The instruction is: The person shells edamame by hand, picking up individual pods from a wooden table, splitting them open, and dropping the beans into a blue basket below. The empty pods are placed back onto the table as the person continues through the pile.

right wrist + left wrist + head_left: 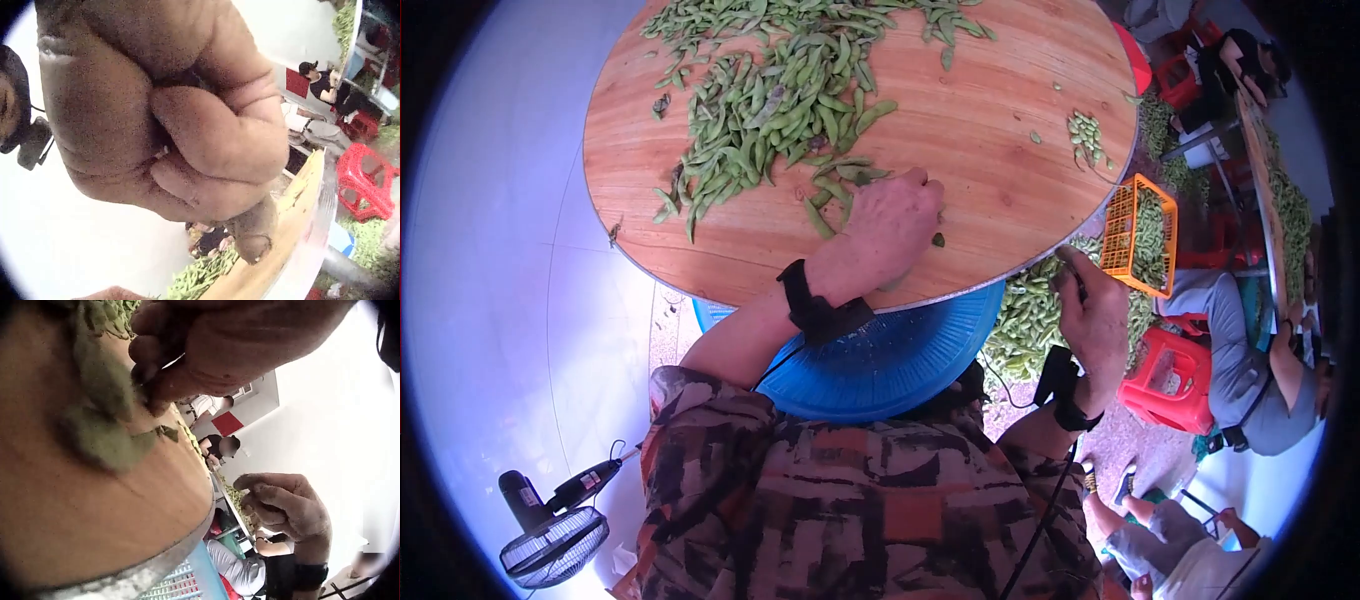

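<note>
Green soybean pods (775,110) lie heaped on a round wooden table (1000,130). My left hand (890,228) is low over the tabletop near the front edge, its fingers bent, beside a few loose pods (828,205). In the left wrist view, blurred pods (103,434) lie close to its thumb and fingertips; I cannot tell whether it pinches one. My right hand (1097,312) hangs beyond the table's right edge, fingers loosely curled, and nothing shows in it. The right wrist view shows the same hand (187,125) large, its fingertips turned in toward the palm.
A blue basin (870,375) sits under the table's front edge. To the right are an orange crate (1138,235) of pods, pods on the floor (1025,325) and a red stool (1170,380). People sit at another table (1260,180). A fan (555,548) stands lower left.
</note>
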`<state>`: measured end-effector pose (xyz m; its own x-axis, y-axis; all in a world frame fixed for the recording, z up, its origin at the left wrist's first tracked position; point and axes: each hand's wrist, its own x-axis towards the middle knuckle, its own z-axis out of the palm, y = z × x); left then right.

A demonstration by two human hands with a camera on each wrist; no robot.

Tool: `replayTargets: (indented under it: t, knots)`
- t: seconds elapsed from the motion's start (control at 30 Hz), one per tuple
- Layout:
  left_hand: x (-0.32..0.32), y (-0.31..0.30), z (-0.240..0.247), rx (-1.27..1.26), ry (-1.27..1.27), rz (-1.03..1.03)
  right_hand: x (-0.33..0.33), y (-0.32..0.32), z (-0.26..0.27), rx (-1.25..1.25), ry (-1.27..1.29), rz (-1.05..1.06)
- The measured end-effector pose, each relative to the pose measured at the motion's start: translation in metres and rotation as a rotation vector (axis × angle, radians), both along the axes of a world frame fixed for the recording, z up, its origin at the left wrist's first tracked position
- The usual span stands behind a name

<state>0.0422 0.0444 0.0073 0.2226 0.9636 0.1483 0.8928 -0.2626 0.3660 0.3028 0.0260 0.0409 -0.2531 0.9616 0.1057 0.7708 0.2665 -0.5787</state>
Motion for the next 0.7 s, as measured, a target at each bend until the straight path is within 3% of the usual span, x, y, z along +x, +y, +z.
replayTargets:
  t: [0.07,0.23,0.3,0.33,0.4,0.5,0.63,0.7]
  knots:
    - [-0.001,-0.002,0.000,-0.005,0.035,-0.012,-0.013,-0.001,-0.008,0.076,0.133,0.033]
    - [-0.001,-0.009,0.003,-0.028,0.088,0.007,-0.058,0.002,-0.021,-0.024,0.414,0.029]
    - [-0.006,-0.008,0.001,0.264,-0.271,-0.080,-0.073,0.004,-0.025,-0.116,0.553,-0.016]
    - [-0.007,-0.011,0.007,0.262,-0.272,-0.083,-0.078,0.004,-0.027,-0.212,0.689,-0.057]
    - [-0.007,-0.022,0.023,-0.313,-0.872,0.025,-0.085,0.002,-0.031,-0.259,0.812,-0.031]
    - [-0.010,-0.028,0.019,-0.473,-1.043,0.088,-0.094,-0.001,-0.026,-0.327,0.932,0.067]
    - [-0.010,-0.032,0.021,-0.572,-0.984,0.152,-0.094,-0.002,-0.022,-0.370,0.938,0.101]
    - [-0.007,-0.035,0.007,-0.188,-0.844,0.097,-0.093,-0.002,-0.018,-0.407,0.923,0.103]
